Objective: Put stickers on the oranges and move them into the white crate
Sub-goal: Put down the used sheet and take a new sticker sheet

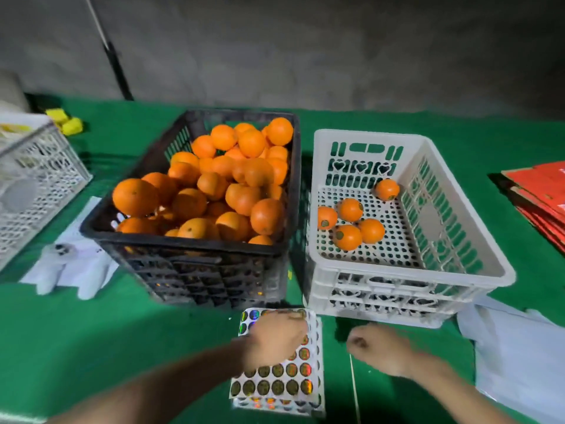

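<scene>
The green table [128, 338] carries everything, and the black crate [195, 258] makes the handiest landmark: it is heaped with unstickered oranges [214, 191] up to its rim. Touching or just beside its right wall stands the white crate [406, 270], mostly bare, with five oranges [351, 221] on its perforated floor, several showing a dark round sticker. Left of the black crate lie a second white basket [33, 179], a white sheet with a pair of pale gloves [73, 267], and farther back some yellow blocks [65, 120]; far to its right, beyond the white crate, lie red flat cartons [541, 197] and more white paper [516, 356]. Just in front of the black crate's near right corner lies the sticker sheet [275, 384], its long axis running toward the person, on top of other sheets. The left hand [275, 341] rests on the sheet's far half with fingers bent down onto it, seemingly picking at a sticker, though blur hides whether one is pinched. The right hand [379, 347] hovers just right of the sheet, loosely curled; whether it holds anything cannot be told. The unstickered fruit lies straight ahead of the left hand, which is nearer; the black crate's near wall must be cleared by reaching over it.
</scene>
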{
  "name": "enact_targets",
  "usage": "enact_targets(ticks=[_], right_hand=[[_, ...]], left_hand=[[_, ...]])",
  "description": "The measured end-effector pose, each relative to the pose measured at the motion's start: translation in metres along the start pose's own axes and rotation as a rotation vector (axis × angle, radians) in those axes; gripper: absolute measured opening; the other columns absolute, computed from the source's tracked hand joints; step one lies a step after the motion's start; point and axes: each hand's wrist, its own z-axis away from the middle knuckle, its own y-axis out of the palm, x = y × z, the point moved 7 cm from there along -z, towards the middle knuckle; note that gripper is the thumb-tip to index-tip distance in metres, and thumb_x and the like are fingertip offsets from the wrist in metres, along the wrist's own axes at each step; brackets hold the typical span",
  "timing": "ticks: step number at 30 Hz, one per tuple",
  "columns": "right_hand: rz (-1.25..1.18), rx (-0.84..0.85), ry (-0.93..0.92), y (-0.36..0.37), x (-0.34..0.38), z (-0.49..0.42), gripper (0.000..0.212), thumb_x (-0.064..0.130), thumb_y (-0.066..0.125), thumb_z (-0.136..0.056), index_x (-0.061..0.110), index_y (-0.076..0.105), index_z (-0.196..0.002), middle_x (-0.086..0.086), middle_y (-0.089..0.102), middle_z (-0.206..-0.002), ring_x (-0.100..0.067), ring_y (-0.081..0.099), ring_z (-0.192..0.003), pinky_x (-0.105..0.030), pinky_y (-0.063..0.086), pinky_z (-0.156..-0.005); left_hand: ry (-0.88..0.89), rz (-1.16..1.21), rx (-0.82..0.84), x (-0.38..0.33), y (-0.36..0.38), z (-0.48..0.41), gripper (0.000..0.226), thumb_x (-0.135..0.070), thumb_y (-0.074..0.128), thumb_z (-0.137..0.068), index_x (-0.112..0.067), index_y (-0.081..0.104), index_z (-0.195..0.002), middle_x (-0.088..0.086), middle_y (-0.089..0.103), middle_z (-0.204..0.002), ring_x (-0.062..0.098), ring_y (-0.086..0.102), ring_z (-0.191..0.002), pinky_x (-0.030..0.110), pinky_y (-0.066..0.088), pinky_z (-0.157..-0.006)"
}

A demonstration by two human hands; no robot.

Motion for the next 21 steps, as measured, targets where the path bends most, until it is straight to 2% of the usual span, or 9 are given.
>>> enact_targets(ticks=[3, 5, 7, 9, 11, 13, 15, 17, 21], right_hand=[[0.145, -0.169, -0.158, 0.005, 0.054, -0.018, 0.024, 0.042, 0.047, -0.1, 0.027, 0.065, -0.094, 0.009, 0.063, -0.098, -0.009, 0.061, -0.088, -0.031, 0.052, -0.079], [0.208, -0.246, -0.214, 0.006, 0.083, -0.027, 0.025, 0.042, 0.043, -0.101, 0.027, 0.063, -0.097, 0.01, 0.059, -0.102, -0.009, 0.056, -0.097, -0.032, 0.051, -0.081], [0.234, -0.277, -0.241, 0.008, 0.105, -0.036, 0.03, 0.042, 0.043, -0.101, 0.024, 0.064, -0.112, 0.007, 0.058, -0.116, -0.011, 0.051, -0.113, -0.033, 0.049, -0.09], [0.286, -0.275, -0.252, 0.011, 0.119, -0.045, 0.04, 0.046, 0.043, -0.1, 0.025, 0.058, -0.131, 0.006, 0.053, -0.134, -0.014, 0.046, -0.127, -0.031, 0.044, -0.101], [0.329, -0.248, -0.241, 0.014, 0.125, -0.054, 0.052, 0.049, 0.045, -0.099, 0.024, 0.049, -0.144, 0.003, 0.044, -0.148, -0.018, 0.039, -0.136, -0.03, 0.037, -0.109], [0.367, -0.212, -0.204, 0.015, 0.124, -0.062, 0.062, 0.05, 0.05, -0.097, 0.019, 0.041, -0.15, -0.001, 0.036, -0.156, -0.022, 0.034, -0.142, -0.032, 0.029, -0.116], [0.394, -0.189, -0.171, 0.016, 0.121, -0.067, 0.064, 0.05, 0.054, -0.094, 0.017, 0.043, -0.148, -0.005, 0.039, -0.154, -0.024, 0.036, -0.14, -0.033, 0.029, -0.116], [0.387, -0.181, -0.149, 0.015, 0.118, -0.07, 0.06, 0.052, 0.057, -0.09, 0.018, 0.051, -0.139, -0.005, 0.05, -0.144, -0.024, 0.045, -0.131, -0.035, 0.037, -0.109], [0.337, -0.2, -0.129, 0.012, 0.115, -0.073, 0.058, 0.053, 0.063, -0.085, 0.017, 0.059, -0.13, -0.002, 0.057, -0.132, -0.023, 0.052, -0.121, -0.035, 0.045, -0.099]], left_hand=[[0.029, -0.174, -0.134, 0.031, 0.0, 0.04, 0.011, -0.028, 0.071, -0.083, -0.024, 0.073, -0.093, -0.007, 0.07, -0.095, 0.014, 0.067, -0.084, 0.024, 0.054, -0.073], [-0.024, -0.155, -0.25, 0.048, -0.003, 0.057, 0.017, -0.033, 0.079, -0.077, -0.026, 0.075, -0.092, -0.01, 0.07, -0.093, 0.011, 0.067, -0.082, 0.02, 0.054, -0.071], [-0.138, -0.112, -0.271, 0.069, 0.0, 0.065, 0.03, -0.042, 0.063, -0.091, -0.024, 0.07, -0.113, -0.005, 0.067, -0.111, 0.017, 0.064, -0.1, 0.024, 0.051, -0.086], [-0.259, -0.061, -0.149, 0.087, 0.016, 0.067, 0.053, -0.053, 0.04, -0.099, -0.02, 0.052, -0.138, 0.0, 0.053, -0.137, 0.022, 0.049, -0.124, 0.033, 0.039, -0.103], [-0.334, -0.069, -0.079, 0.095, 0.024, 0.067, 0.069, -0.066, 0.028, -0.096, -0.02, 0.039, -0.146, 0.0, 0.043, -0.144, 0.022, 0.04, -0.131, 0.036, 0.031, -0.109], [-0.367, -0.064, -0.049, 0.097, 0.028, 0.065, 0.081, -0.075, 0.024, -0.091, -0.018, 0.035, -0.148, 0.002, 0.042, -0.144, 0.022, 0.039, -0.13, 0.036, 0.031, -0.109], [-0.384, -0.054, -0.026, 0.099, 0.029, 0.063, 0.088, -0.078, 0.025, -0.088, -0.015, 0.033, -0.149, 0.005, 0.042, -0.144, 0.024, 0.039, -0.13, 0.037, 0.032, -0.11], [-0.394, -0.039, -0.016, 0.101, 0.029, 0.061, 0.088, -0.078, 0.03, -0.088, -0.013, 0.032, -0.149, 0.008, 0.042, -0.144, 0.027, 0.042, -0.13, 0.039, 0.035, -0.109], [-0.444, 0.002, 0.012, 0.099, 0.026, 0.058, 0.081, -0.072, 0.04, -0.09, -0.011, 0.039, -0.142, 0.009, 0.045, -0.135, 0.029, 0.053, -0.117, 0.039, 0.045, -0.097]])
